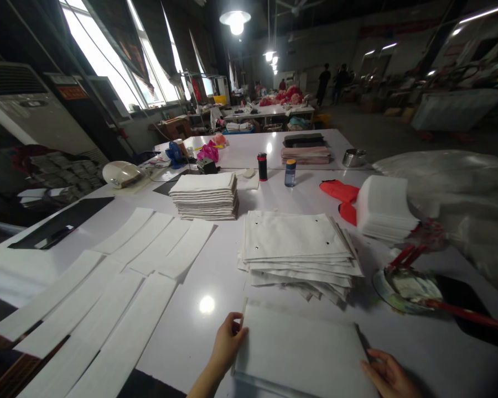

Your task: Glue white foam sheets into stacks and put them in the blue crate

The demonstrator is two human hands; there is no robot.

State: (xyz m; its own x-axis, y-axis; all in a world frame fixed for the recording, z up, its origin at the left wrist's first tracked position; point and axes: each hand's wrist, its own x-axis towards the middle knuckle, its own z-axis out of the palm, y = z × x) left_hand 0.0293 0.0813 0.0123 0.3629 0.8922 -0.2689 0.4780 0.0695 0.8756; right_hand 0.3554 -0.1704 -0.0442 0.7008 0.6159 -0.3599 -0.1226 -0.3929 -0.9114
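A white rectangular fabric panel [299, 348] lies at the table's near edge, seemingly in more than one layer. My left hand [228, 340] pinches its left edge between thumb and fingers. At its right edge my right hand [385, 373] is closed on the border, where a dark strip shows. Just beyond the panel stands an uneven stack of white fabric pieces [290, 237]; small dark holes mark its top piece. To the left, several long white strips [116, 298] lie side by side in two rows.
A neat folded stack [205, 196] stands farther back. On the right are a glue dish [410, 290] with red-handled tools, a black phone [473, 309], a pile of white foam sheets [384, 207] and red cloth [340, 193]. A thermos [262, 166] and water bottle [290, 173] stand upright mid-table.
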